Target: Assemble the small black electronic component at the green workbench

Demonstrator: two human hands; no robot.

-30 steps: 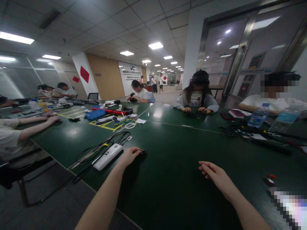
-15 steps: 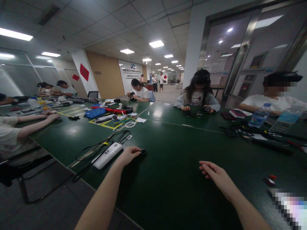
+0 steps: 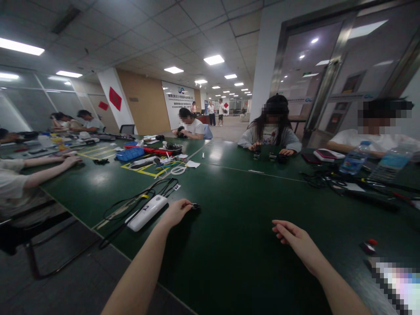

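Note:
My left hand (image 3: 179,212) is closed in a pinch on a small dark object (image 3: 196,206) with a shiny part, at the table surface. The object is too small and dim for me to tell its kind. On the right, my right hand (image 3: 290,232) rests over the green table (image 3: 229,258), fingers loosely curled and slightly apart, with nothing seen in them. Just left of my left hand lies a white power bank-like block (image 3: 147,213) marked 2, with black cables (image 3: 131,202) looped around it.
A small red-and-dark item (image 3: 370,246) and a pixelated screen (image 3: 398,284) lie at right. Water bottles (image 3: 355,157) stand beyond, near cables. A blue basket (image 3: 130,153) and a red tray (image 3: 160,151) sit farther left. Several people sit around the table.
The small dark object has tilted slightly in my left hand's fingers. My right hand stays put. The person across has lowered a dark item to the table.

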